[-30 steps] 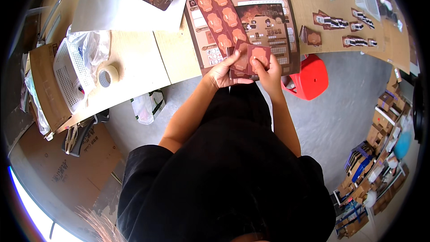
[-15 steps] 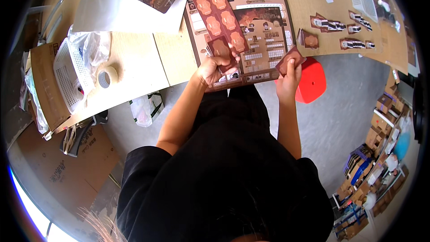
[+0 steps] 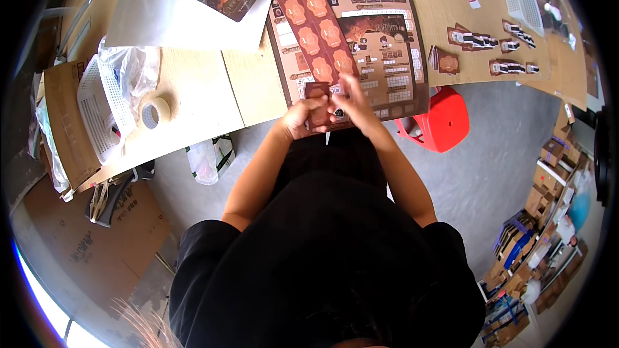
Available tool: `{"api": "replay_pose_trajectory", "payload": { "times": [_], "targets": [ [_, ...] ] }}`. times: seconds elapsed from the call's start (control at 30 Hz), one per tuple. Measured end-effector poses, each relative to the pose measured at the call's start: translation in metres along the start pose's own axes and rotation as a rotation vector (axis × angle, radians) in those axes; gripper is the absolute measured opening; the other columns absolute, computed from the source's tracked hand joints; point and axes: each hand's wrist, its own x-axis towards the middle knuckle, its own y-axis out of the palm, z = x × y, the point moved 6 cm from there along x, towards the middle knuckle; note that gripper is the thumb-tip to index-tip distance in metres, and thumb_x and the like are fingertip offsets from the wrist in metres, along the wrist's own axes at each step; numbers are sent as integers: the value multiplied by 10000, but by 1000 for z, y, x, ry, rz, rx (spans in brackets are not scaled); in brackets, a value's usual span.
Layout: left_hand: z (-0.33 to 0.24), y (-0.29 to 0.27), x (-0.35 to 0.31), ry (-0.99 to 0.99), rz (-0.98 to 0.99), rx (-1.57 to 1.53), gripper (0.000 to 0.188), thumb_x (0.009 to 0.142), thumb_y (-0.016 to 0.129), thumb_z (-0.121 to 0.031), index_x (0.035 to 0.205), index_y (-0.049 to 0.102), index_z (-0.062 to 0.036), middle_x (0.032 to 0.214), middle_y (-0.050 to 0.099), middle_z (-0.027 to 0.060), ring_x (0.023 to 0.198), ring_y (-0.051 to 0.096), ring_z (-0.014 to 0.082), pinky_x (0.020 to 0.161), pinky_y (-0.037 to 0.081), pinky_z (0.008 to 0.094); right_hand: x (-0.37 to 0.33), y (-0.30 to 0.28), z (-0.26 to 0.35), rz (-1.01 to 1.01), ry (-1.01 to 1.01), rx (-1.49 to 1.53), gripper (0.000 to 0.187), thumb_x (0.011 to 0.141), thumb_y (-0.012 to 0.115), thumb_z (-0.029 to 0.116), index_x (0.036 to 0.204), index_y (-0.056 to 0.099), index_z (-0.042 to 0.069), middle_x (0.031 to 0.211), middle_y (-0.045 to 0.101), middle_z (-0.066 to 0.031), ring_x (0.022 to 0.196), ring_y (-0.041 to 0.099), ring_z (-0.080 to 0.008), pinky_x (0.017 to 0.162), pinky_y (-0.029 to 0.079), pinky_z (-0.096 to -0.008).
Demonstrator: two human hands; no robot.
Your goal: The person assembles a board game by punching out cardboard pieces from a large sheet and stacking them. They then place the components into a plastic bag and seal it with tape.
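My left hand [image 3: 298, 118] is closed around a small stack of dark red-brown cards [image 3: 316, 92] near the table's front edge. Beside it, my right hand [image 3: 356, 107] has its fingers apart at the right side of the stack; whether a fingertip touches the cards is hard to make out. Beneath both hands lies a large printed game board [image 3: 418, 98] in brown tones. A red-brown strip with pale scalloped shapes [image 3: 309, 40] rests on it at a slant, next to a printed sheet [image 3: 390, 58].
On the right of the table are a fanned pile of cards [image 3: 446, 62] and several overlapping rows of cards [image 3: 474, 39]. A tape roll [image 3: 155, 113] and a white perforated basket [image 3: 100, 113] stand left. A red stool [image 3: 447, 122] is below the table edge.
My right hand has come left from the board's right edge to the card stack; the card it held is no longer visible in it. My left hand has lowered slightly with the stack.
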Motion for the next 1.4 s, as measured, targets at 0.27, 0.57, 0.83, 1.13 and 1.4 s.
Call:
{"api": "replay_pose_trajectory", "payload": {
  "times": [0.27, 0.57, 0.83, 1.13, 1.4],
  "targets": [
    [-101, -21, 13, 261, -71, -104, 330, 919, 316, -256, 1125, 453, -37, 1017, 576, 121, 951, 569, 270, 812, 477, 448, 49, 2, 23, -248, 314, -1069, 925, 525, 787, 415, 1221, 335, 8, 1159, 374, -144, 1103, 368, -310, 828, 414, -449],
    [-176, -4, 105, 337, -100, 150, 336, 901, 329, -180, 1129, 425, 48, 1077, 545, 195, 986, 554, 317, 910, 428, 391, 80, -11, -7, -133, 309, -774, 527, 638, 718, 344, 987, 485, 26, 836, 591, -146, 808, 577, -323, 687, 462, -400],
    [-172, -22, 129, 473, -139, -36, 280, 858, 371, -121, 1036, 458, 77, 947, 568, 216, 840, 601, 346, 738, 515, 433, 81, -13, -32, -110, 195, -121, 245, 785, 593, 248, 836, 596, 8, 689, 612, -116, 638, 583, -219, 598, 434, -329],
    [-170, -26, 132, 496, -238, 61, 328, 868, 351, -158, 1063, 455, 84, 998, 558, 223, 891, 584, 358, 796, 487, 416, 65, -4, -39, -301, 198, -39, 226, 802, 582, 215, 754, 556, -5, 626, 541, -87, 568, 490, -156, 546, 389, -295],
    [-170, -27, 133, 544, -249, -43, 291, 850, 385, -116, 1030, 472, 95, 950, 571, 226, 869, 590, 370, 786, 493, 425, 11, 18, -38, -190, 238, -159, 161, 850, 537, 161, 885, 571, 7, 693, 572, -13, 607, 526, -60, 482, 431, -217]
  ]
}}
